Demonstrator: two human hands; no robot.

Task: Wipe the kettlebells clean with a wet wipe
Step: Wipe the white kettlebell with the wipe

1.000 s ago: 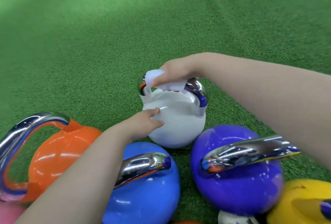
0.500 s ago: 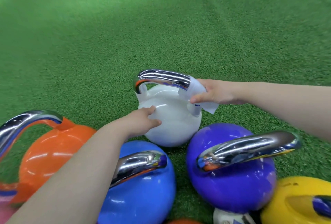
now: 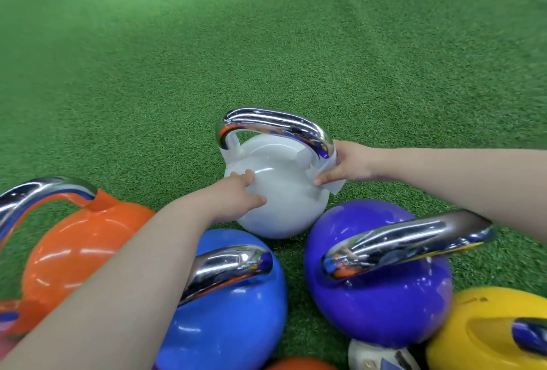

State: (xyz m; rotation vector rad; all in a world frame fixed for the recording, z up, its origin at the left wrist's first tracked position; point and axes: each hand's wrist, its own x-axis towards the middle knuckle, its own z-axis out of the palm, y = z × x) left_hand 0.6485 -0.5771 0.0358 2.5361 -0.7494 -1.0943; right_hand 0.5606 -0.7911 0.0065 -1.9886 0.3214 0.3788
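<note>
A white kettlebell (image 3: 281, 192) with a chrome handle (image 3: 275, 123) stands upright on the green turf in the middle. My right hand (image 3: 346, 163) holds a white wet wipe (image 3: 330, 175) against the right foot of the handle, where it meets the white body. My left hand (image 3: 233, 196) rests on the front left of the white body, its fingers spread on the surface.
Around me stand an orange kettlebell (image 3: 77, 245), a blue one (image 3: 231, 310), a purple one (image 3: 381, 295) and a yellow one (image 3: 488, 334), close together. A small white object (image 3: 376, 355) lies at the bottom edge. Green turf (image 3: 266, 43) stretches beyond.
My right hand has carried the wipe from the top of the chrome handle down its right side to the handle's foot. My left hand has stayed on the white body.
</note>
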